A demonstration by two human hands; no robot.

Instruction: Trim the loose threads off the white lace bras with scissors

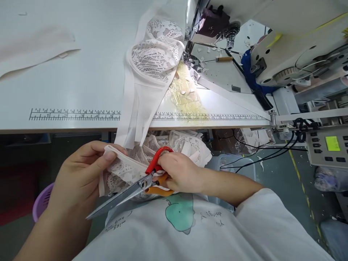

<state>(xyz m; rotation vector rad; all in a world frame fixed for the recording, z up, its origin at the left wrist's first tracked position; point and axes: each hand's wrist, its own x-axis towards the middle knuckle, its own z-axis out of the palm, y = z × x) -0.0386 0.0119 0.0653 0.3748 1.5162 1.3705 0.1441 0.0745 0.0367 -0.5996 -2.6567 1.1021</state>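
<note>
My left hand [81, 174] pinches a fold of white lace [122, 168] between thumb and fingers, low in the frame's centre-left, just under the table edge. My right hand [179, 172] is closed around the scissors [130, 192], fingers through the red and orange loops. The blades look nearly closed and point down-left, lying under the lace and close to my left wrist. The lace I hold runs up over the table edge [67, 125] to a lace cup piece [154, 54] with white straps, lying on the table at upper centre beside the sewing machine [285, 43]. More lace bunches in my lap behind the right hand.

The blade tips sit near my left forearm, so I judge a careless snip or slip could nick skin. The lace is loose and folded, and I could catch a second layer in the cut without seeing it. The piece on the table hangs by its straps; a hard tug from my left hand could drag it off the edge.

A ruler scale [74, 115] runs along the table's front. A control panel [327, 145] sits at far right, cables [258, 154] trailing below.
</note>
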